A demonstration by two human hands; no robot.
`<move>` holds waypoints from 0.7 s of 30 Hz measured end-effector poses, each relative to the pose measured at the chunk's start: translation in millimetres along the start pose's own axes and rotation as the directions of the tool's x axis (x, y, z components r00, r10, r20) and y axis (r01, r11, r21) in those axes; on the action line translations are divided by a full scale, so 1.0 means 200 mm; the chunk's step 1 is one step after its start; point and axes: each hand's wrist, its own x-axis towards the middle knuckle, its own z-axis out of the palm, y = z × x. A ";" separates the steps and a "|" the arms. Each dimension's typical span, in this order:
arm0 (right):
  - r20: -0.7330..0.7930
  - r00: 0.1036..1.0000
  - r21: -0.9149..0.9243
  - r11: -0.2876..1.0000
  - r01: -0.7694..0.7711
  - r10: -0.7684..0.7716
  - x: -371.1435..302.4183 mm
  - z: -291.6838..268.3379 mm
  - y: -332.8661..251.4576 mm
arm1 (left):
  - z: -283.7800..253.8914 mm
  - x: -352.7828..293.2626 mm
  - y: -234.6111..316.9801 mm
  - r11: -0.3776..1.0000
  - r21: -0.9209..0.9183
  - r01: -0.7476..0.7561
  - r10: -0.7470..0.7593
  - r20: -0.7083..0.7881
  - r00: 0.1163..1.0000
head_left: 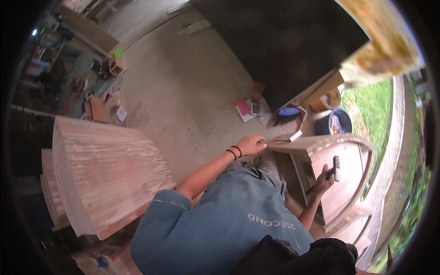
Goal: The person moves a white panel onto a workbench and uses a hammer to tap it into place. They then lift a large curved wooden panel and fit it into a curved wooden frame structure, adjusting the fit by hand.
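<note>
My right hand (323, 182) is closed round the dark handle of a hammer (337, 168). The hammer's blunt head is raised over the pale panel of a curved wooden furniture piece (346, 158) on my right. My left hand (251, 145), with two dark bands at the wrist, is at the near left corner of that piece. Its fingers are curled together; what they hold, if anything, is too small to make out. A small white block (295, 135) lies on the piece's far edge.
Left of me stands another curved wooden piece (114, 174) with a streaky surface. Ahead is a large dark panel (293, 41). Beneath its edge are a blue-backed brush (288, 112), a dark bucket (323, 125) and a red booklet (243, 107). Wood offcuts (95, 110) lie at far left.
</note>
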 end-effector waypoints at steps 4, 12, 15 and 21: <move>0.643 0.743 -0.279 0.848 0.450 -0.183 0.31 0.62 -0.10 | -0.35 0.02 -0.25 0.970 -0.193 0.150 -0.193 -0.229 0.954; 0.811 0.544 -0.217 0.752 0.622 -0.216 0.70 2.18 -0.37 | -0.99 0.11 -1.05 0.832 -0.376 0.408 -0.532 -0.336 0.777; 0.840 0.461 -0.074 0.782 0.619 -0.286 0.76 2.82 -0.60 | -1.18 -0.12 -1.50 0.671 -0.285 0.684 -0.741 -0.289 0.606; 0.892 0.261 0.167 0.805 0.570 -0.369 0.84 4.09 -1.29 | -1.64 -0.37 -1.97 0.209 -0.738 0.642 -0.948 -0.314 -0.051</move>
